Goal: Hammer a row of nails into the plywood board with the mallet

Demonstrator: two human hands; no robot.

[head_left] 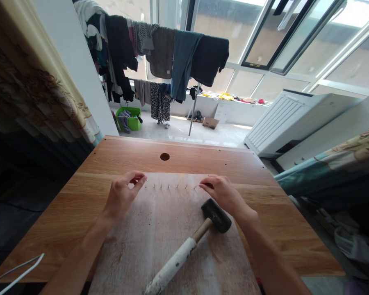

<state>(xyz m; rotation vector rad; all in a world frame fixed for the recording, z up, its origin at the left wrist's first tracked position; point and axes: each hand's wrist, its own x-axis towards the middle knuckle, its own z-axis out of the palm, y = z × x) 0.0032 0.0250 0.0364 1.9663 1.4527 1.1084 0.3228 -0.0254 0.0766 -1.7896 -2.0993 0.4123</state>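
Several thin nails (169,187) stand in a row near the far edge of a worn whitish board (135,246). At the left end of the row is my left hand (124,190), its thumb and forefinger pinched together; what they hold, if anything, is too small to make out. My right hand (223,192) pinches at the row's right end, beside a tilted nail, and its fingertips hide whether they grip it. A hammer with a black head (217,216) and a white-coated handle lies diagonally on the board, its head just below my right hand.
The board rests on a wooden table (92,172) with a round hole near its far edge. A white cable (24,274) sits at the lower left. Beyond the table are a clothes rack with hanging laundry (184,57), a green basket (134,123) and a white cabinet (283,123).
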